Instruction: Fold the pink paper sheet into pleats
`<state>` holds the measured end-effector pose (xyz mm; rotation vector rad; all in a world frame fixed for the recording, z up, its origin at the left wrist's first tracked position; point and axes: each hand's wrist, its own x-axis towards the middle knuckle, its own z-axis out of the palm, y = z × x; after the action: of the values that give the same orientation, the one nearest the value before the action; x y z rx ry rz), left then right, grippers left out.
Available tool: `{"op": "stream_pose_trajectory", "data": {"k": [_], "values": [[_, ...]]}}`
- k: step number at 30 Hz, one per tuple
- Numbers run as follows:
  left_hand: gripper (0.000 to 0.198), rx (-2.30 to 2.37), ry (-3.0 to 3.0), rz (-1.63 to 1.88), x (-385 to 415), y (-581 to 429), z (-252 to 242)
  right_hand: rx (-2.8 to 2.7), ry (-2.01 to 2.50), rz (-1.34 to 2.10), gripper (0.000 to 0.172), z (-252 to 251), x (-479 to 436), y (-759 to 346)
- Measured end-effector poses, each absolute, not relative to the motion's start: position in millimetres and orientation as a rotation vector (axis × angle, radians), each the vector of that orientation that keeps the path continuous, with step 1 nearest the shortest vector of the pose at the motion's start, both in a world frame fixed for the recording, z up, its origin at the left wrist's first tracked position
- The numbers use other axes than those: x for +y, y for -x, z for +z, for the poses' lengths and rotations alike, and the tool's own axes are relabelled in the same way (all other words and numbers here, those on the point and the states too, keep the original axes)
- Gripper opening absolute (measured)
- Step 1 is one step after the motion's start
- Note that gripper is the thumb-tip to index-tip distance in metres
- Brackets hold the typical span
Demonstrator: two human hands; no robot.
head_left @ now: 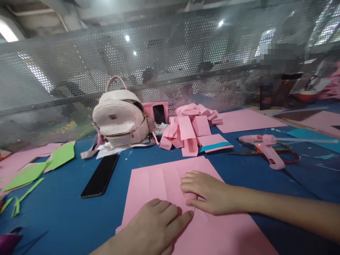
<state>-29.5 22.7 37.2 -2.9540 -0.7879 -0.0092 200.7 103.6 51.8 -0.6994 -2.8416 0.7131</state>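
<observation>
At lower centre, the pink paper [142, 191] is touched by the half-curled left hand [162, 224] and loosely spread right hand [206, 193] (whether any fold is pinched cannot be told), presumably to be steadied flat.

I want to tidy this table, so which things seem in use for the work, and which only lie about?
Probably the work:
pink paper, under the fingers
pink pieces, piled behind
glue gun, at right

Probably only lying about:
pale backpack
flat black phone
second phone
green paper, at left
</observation>
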Motion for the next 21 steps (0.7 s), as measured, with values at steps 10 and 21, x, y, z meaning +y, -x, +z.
{"op": "stream_pose_trajectory", "data": {"k": [10, 21], "values": [[0.062, -0.755, 2.899, -0.147, 24.8, 31.8, 27.8, -2.820, 0.676, 0.747, 0.037, 50.0, 106.8, -200.4], [0.037, -0.659, 2.736, -0.471, 33.6, 33.2, 11.5, -2.849, 0.669, 0.742, 0.035, 50.6, 110.2, -200.6]]}}
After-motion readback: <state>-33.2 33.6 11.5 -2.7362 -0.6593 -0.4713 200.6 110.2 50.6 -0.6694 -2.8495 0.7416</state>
